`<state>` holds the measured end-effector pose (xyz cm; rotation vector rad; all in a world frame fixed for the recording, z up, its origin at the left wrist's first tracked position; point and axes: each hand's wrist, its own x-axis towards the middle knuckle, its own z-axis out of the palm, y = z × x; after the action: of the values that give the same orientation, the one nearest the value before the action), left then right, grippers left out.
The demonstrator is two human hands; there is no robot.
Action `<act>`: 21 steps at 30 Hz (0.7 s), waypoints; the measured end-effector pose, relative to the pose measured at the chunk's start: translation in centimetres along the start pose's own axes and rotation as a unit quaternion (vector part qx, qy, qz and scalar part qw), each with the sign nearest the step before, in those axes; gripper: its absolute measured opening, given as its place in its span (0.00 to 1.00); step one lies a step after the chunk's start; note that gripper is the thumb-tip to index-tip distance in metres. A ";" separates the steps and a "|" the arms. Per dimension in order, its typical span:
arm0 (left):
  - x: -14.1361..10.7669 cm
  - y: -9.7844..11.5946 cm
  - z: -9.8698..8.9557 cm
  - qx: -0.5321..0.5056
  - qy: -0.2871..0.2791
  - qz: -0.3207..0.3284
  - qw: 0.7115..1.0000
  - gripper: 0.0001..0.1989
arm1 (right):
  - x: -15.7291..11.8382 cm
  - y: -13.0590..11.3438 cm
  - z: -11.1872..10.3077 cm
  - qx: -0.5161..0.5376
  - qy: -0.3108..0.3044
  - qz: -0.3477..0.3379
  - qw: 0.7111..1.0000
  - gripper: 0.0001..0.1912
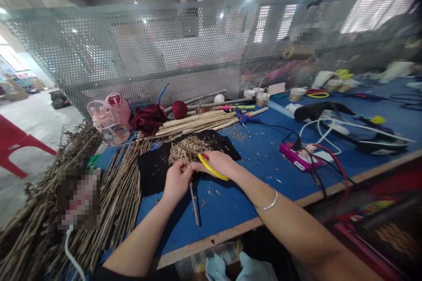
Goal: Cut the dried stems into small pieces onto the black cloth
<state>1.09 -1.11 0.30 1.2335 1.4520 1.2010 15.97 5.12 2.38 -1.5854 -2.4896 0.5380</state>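
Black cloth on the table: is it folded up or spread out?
Spread out: the black cloth lies broad across the blue table, with plant chips heaped on it.

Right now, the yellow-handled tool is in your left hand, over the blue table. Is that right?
Not quite. The yellow-handled tool is in the right hand, not the left hand; the head view shows it. It is over the blue table, as you said.
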 end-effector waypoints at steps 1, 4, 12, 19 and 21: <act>0.0 0.0 0.0 -0.001 0.000 0.010 1.000 0.15 | 0.0 -0.1 0.0 -0.007 0.001 -0.002 1.000 0.33; 0.0 -0.2 0.0 0.001 -0.004 0.032 0.999 0.15 | -0.1 -0.2 0.1 -0.008 0.001 -0.007 1.000 0.33; -0.2 -0.5 0.3 -0.010 -0.023 0.048 0.999 0.16 | -0.3 0.0 0.2 0.036 -0.001 -0.023 0.999 0.36; -0.2 -1.3 0.6 -0.018 -0.016 0.029 0.999 0.17 | -0.4 -0.5 0.6 0.010 0.009 -0.019 1.000 0.36; 0.0 -1.5 0.6 -0.003 0.005 0.040 0.999 0.17 | -0.3 -0.5 0.8 -0.008 0.010 -0.013 1.000 0.36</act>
<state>1.47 -1.11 -1.28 1.2936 1.4159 1.2652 15.38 4.47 1.81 -1.5542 -2.5011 0.4981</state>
